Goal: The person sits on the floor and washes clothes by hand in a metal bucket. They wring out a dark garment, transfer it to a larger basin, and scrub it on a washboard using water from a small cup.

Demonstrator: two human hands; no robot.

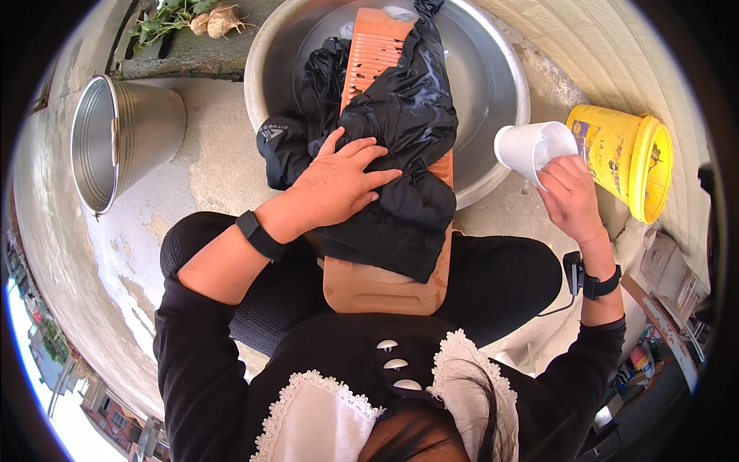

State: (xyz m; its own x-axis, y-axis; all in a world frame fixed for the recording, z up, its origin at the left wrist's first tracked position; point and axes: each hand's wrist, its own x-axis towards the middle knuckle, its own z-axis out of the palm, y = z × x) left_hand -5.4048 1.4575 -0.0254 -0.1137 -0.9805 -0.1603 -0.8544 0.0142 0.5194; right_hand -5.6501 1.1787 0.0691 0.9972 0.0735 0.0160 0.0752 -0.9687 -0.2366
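Observation:
My left hand (pixel 339 181) lies flat, fingers spread, on a wet black garment (pixel 408 115) draped over an orange ribbed washboard (pixel 369 285). The board leans from my lap into a large metal basin (pixel 493 69) holding water. My right hand (pixel 571 196) grips a white plastic cup (pixel 527 150), tilted on its side, just beyond the basin's right rim. A black band sits on each wrist.
A metal bucket (pixel 123 138) stands tipped at the left on the concrete floor. A yellow plastic tub (pixel 623 158) lies on its side at the right. White root vegetables with green leaves (pixel 204 19) rest at the top left. Clutter fills the lower right corner.

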